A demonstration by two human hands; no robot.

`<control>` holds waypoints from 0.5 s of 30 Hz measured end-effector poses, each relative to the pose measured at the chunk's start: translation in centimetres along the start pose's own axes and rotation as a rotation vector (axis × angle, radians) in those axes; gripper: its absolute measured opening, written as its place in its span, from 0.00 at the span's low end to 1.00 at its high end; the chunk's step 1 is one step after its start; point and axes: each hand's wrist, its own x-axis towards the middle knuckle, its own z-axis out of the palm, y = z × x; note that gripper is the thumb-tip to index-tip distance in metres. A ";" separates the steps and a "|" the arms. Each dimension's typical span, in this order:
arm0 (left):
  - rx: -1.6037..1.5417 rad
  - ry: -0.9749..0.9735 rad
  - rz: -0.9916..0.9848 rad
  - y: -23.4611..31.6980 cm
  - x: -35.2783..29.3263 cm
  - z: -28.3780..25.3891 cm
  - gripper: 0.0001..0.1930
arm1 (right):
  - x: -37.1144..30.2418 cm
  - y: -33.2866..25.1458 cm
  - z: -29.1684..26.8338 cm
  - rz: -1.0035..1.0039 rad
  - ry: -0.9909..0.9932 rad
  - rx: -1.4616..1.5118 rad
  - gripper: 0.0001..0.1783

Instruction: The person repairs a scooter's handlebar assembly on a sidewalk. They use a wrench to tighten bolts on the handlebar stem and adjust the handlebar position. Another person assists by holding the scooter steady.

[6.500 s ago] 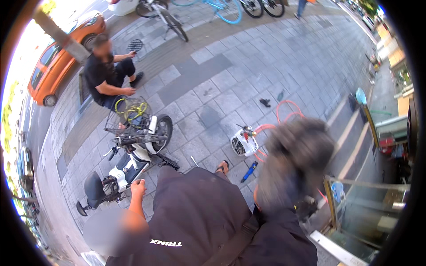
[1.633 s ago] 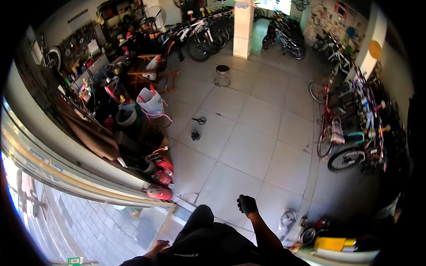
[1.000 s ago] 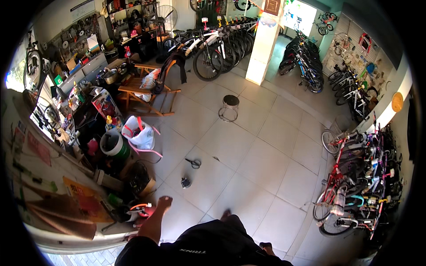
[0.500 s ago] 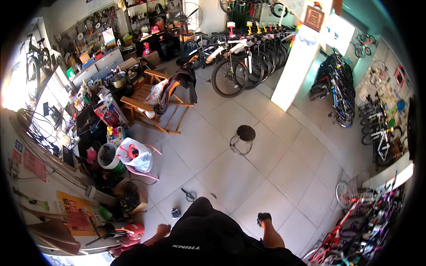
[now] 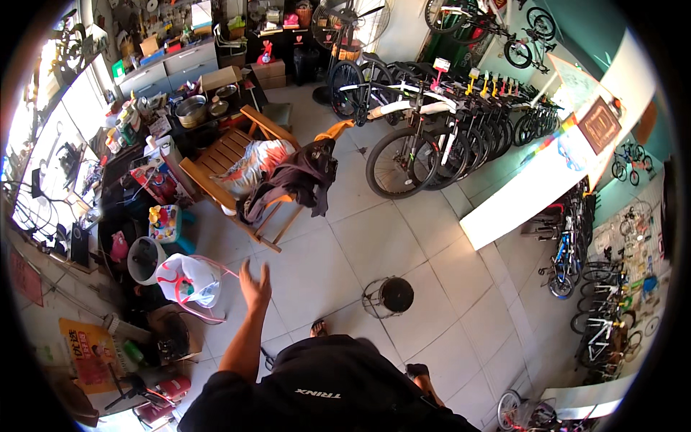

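My left hand (image 5: 255, 284) is stretched forward over the tiled floor, empty, with its fingers apart. Nearest to it is a small chair with a pink tube frame (image 5: 216, 261), which bears a white plastic bag (image 5: 205, 277) with red handles. Beyond the hand stands a wooden armchair (image 5: 216, 155) with a dark jacket (image 5: 302, 176) and a patterned cloth draped over it. Low at my right side, my right hand (image 5: 417, 374) is partly hidden by my sleeve. A small black thing is at its fingers; its kind is too unclear to tell.
A round stool with a black seat (image 5: 397, 294) stands ahead on the floor. Bicycles (image 5: 410, 158) line the back, with more along the right wall. A white pillar (image 5: 533, 194) rises between them. Cluttered workbenches (image 5: 169, 72) and a white bucket (image 5: 144, 259) are at left.
My left hand has risen from beside my body and reached forward, its fingers spreading. My view has shifted left and nearer to the wooden armchair; the stool now appears closer.
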 end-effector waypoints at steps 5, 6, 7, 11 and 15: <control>0.130 0.256 0.167 11.9 16.9 12.9 0.29 | 8.6 6.3 -4.2 0.476 -0.030 0.882 0.15; 0.186 0.270 0.149 12.0 18.8 15.8 0.27 | 10.2 6.9 -6.9 0.486 -0.035 0.884 0.15; 0.199 0.219 0.107 11.5 20.3 17.7 0.25 | 12.2 8.0 -10.1 0.455 -0.030 0.849 0.14; 0.356 0.277 0.290 11.8 21.9 21.3 0.17 | 19.2 13.3 -20.5 -0.110 0.153 0.317 0.13; 0.405 0.294 0.215 12.5 24.4 18.8 0.20 | 38.8 19.0 -35.8 0.880 -0.208 1.029 0.15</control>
